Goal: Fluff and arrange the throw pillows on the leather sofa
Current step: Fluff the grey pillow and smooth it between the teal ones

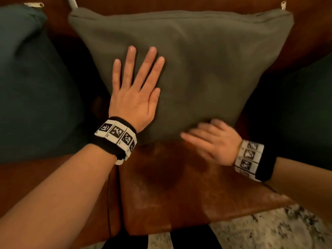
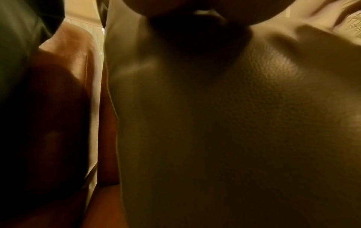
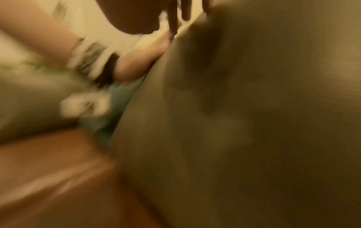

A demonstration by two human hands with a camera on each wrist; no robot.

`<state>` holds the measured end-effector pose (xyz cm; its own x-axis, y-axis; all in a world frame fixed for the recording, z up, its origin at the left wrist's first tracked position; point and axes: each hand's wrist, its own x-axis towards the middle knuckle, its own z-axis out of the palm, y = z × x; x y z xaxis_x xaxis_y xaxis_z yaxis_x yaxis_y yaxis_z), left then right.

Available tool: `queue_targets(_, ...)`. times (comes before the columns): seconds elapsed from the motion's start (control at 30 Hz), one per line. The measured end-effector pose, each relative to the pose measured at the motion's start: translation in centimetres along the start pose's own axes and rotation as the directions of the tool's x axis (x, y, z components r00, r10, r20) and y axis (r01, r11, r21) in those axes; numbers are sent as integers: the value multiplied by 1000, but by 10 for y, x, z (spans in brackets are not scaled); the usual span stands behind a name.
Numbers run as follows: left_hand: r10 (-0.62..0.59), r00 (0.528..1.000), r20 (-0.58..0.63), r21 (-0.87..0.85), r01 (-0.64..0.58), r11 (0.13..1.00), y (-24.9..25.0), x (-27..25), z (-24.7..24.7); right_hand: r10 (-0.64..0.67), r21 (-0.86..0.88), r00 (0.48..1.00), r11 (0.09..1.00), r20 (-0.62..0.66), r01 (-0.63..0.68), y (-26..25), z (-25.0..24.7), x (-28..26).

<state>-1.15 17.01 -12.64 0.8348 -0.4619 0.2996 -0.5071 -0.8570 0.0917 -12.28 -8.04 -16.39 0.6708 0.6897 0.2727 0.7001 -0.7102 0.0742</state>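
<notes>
Olive pillow on leather sofa (flanked by dark pillows)

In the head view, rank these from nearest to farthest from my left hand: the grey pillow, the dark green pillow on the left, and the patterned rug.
From the left hand:
1. Grey pillow: the open palm lies flat on it, centre of the sofa.
2. Dark green pillow: just to the left.
3. Patterned rug: on the floor, lower right.

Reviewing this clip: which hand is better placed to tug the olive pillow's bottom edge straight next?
Right. The right hand is already at the olive pillow's lower edge, while the left hand lies flat on its face.
</notes>
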Motion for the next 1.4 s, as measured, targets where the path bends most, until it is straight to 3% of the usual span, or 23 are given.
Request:
queue_targets(0.07, -38, 999, -16, -17, 38, 999, 1, -2, 3, 186, -140, 969, 968, -163, -209, 8, -6, 47)
queue_targets(0.1, -54, 999, -9, -5, 54, 999, 1, -3, 4, 241, -196, 956, 942, -170, -272, 4, -1, 59)
queue_targets(0.17, -52, 998, 32, 38, 51, 998, -2, -4, 6, 221, -267, 975, 941, 26, -207, -9, 24, 39)
queue_targets(0.23, -28, 998, 62, 65, 24, 998, -5, -7, 6, 117, -241, 958, 969, 261, -53, -20, 37, -4)
queue_targets(0.27, -32, 997, 64, 66, 27, 997, -5, -8, 4, 76, -177, 950, 984, 303, -23, -22, 28, -17)
queue_targets(0.33, -98, 995, 32, 26, 97, 995, 5, -10, -4, 62, 39, 985, 997, 159, -69, -17, -3, -14)
queue_targets(0.37, -137, 990, -7, -10, 137, 990, 16, -8, -9, 157, 119, 987, 980, 15, -158, -9, -21, 1)
queue_targets(0.4, -147, 988, -48, -46, 144, 988, 31, -4, -14, 296, 154, 946, 949, -135, -275, 3, -39, 20)
queue_targets(0.43, -114, 991, -74, -76, 108, 991, 49, 3, -17, 427, 156, 870, 903, -245, -400, 17, -51, 39)
queue_targets(0.47, -57, 995, -77, -87, 51, 995, 68, 11, -18, 527, 135, 796, 849, -298, -511, 28, -56, 57)
queue_targets(0.5, -11, 998, -62, -84, 5, 996, 86, 19, -18, 585, 95, 758, 805, -289, -585, 37, -56, 70)
queue_targets(0.6, -11, 1000, 0, -27, 11, 1000, 92, 41, -6, 659, -62, 741, 741, -129, -669, 60, -39, 71)
queue_targets(0.73, -182, 983, 8, 92, 181, 979, 22, 34, -2, 780, -71, 626, 623, -31, -779, 87, -34, 41)
queue_targets(0.8, -309, 951, -11, 92, 309, 947, -8, 21, -8, 783, -49, 622, 621, -24, -783, 88, -41, 40)
queue_targets(0.87, -399, 915, -53, 27, 401, 916, -9, 12, -15, 789, 6, 606, 610, -99, -793, 74, -50, 48)
queue_targets(0.93, -300, 947, -115, -37, 298, 954, 15, 2, -11, 740, 71, 635, 661, -221, -747, 45, -50, 55)
queue_targets(1.03, -36, 993, -117, -58, 30, 998, 55, -27, 28, 554, 44, 791, 825, -259, -563, -10, -13, 57)
queue_targets(1.17, 7, 991, -134, 67, 2, 998, 36, -65, 85, 359, -261, 913, 879, -193, -400, -19, 64, 2)
queue_targets(1.27, 16, 998, -53, 109, -10, 994, -1, -90, 91, 328, -328, 935, 876, -136, -355, 4, 75, -58)
queue_targets(1.4, -59, 998, -15, 53, 60, 997, -3, -114, 77, 431, -173, 896, 879, -106, -443, -5, 52, -91)
